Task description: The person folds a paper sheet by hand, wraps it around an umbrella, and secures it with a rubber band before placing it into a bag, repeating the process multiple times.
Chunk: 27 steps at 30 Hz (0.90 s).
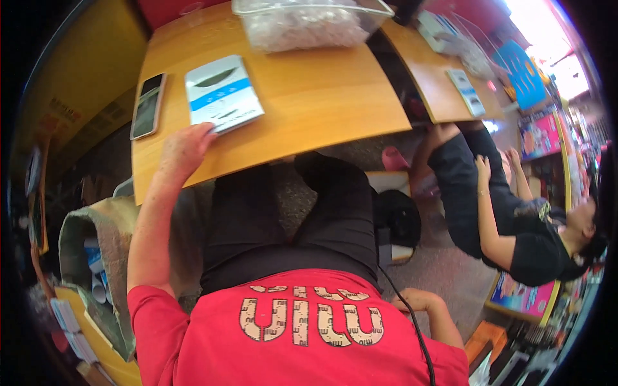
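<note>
On the wooden table (322, 90) lies a flat white package with a blue band (222, 96), maybe a small stack of them. Its near left corner is between the closed fingers of my left hand (187, 149); the fingertips are partly hidden. Left of the package a phone (149, 108) lies face up. My right hand (417, 300) is down beside my right hip, next to a black cord (412, 315). The shirt partly covers its fingers, and whether it holds anything does not show.
A clear plastic bin (309, 29) full of transparent packets stands at the table's far edge. Left of my legs is an open sack (109, 231) with packages inside. A co-worker in black (476, 199) sits at a second table (425, 77) on the right. A black bag (396, 219) is nearby.
</note>
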Motion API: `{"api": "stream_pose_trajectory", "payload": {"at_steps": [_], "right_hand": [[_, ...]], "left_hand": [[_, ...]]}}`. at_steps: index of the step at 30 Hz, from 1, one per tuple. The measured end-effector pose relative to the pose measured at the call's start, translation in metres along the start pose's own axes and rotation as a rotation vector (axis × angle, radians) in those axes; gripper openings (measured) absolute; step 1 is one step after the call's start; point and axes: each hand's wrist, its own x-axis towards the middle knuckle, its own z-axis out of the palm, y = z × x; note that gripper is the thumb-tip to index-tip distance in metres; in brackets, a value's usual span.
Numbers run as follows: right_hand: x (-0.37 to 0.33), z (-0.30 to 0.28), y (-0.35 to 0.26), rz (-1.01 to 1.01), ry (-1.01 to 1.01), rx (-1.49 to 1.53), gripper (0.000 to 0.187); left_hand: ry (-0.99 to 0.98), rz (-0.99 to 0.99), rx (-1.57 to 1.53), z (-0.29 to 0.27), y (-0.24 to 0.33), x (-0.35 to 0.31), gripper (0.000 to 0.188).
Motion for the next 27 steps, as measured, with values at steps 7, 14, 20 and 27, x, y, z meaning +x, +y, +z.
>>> {"api": "stream_pose_trajectory", "payload": {"at_steps": [7, 14, 20, 27], "right_hand": [[0.012, 0.022, -0.015, -0.290, -0.169, 0.375, 0.032], [0.015, 0.037, -0.017, -0.385, 0.067, 0.487, 0.024], [0.017, 0.035, -0.024, -0.581, 0.094, 0.981, 0.023], [0.000, -0.010, -0.103, -1.294, 0.264, 1.669, 0.046]], "left_hand": [[-0.027, -0.035, 0.022, 0.001, 0.006, 0.001, 0.017], [-0.053, -0.059, -0.154, -0.007, 0.007, -0.001, 0.018], [0.112, -0.059, 0.030, -0.002, -0.005, -0.010, 0.016], [0.476, -0.113, -0.064, -0.028, 0.031, 0.017, 0.012]]}}
